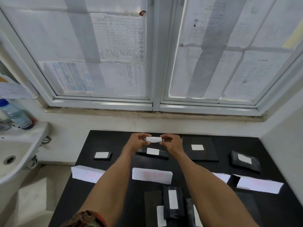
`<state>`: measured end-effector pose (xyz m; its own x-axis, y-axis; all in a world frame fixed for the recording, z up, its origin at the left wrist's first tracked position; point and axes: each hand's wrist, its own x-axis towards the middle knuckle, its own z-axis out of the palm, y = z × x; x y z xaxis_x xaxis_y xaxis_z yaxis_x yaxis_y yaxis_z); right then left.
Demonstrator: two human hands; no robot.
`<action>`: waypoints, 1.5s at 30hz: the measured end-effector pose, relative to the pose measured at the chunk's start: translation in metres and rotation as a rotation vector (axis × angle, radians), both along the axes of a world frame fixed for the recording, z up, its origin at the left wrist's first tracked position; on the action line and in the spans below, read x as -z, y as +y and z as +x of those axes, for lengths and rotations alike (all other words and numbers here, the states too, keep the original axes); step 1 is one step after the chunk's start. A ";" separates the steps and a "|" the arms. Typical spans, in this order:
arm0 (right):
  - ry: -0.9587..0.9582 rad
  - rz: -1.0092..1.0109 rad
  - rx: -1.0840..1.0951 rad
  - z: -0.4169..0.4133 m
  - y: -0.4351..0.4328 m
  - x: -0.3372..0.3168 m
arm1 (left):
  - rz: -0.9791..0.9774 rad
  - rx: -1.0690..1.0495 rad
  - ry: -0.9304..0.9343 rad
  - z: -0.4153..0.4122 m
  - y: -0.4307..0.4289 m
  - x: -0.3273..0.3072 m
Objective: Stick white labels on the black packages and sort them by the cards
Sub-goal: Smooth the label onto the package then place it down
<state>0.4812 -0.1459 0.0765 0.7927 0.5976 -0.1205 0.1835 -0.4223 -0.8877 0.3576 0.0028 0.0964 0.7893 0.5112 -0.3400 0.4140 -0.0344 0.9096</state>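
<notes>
Both hands meet just above the middle of the frame. From my remote seat I see the left hand (137, 143) and the right hand (173, 143) raised over the black table (111, 140). Each pinches one end of a small white label (153, 139) between thumb and fingertips. Something dark and glossy shows at the label's right end, and I cannot tell whether a package sits behind it.

Directly below the hands lies a labelled black package (153, 152). In the same row I count a small labelled package (102, 155) to the left, a large flat labelled package (199, 149) to the right, and a tilted labelled package (245, 161) at far right.

Nearer the bottom stands a row of white cards with pink writing: a left card (87, 175), a centre card (151, 175), a card partly hidden by the right forearm (221, 176) and a far-right card (259, 184).

At the lower centre a narrow labelled package (173, 202) rests on other dark packages.

A white sink (14, 154) sits at the left edge, with a plastic bottle (15, 115) above it.
</notes>
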 end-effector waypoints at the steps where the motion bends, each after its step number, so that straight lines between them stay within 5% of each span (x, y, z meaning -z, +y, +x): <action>1: -0.008 -0.022 0.000 0.003 0.006 0.006 | 0.071 0.025 0.026 0.006 0.007 0.008; 10: -0.074 -0.254 -0.035 0.011 0.038 0.046 | 0.664 0.261 0.289 0.038 0.028 0.056; 21: -0.113 -0.505 -0.005 0.027 0.054 0.102 | 0.708 0.416 0.349 0.064 0.042 0.121; 45: -0.052 -0.534 0.142 0.029 0.051 0.104 | 0.678 0.349 0.333 0.067 0.047 0.129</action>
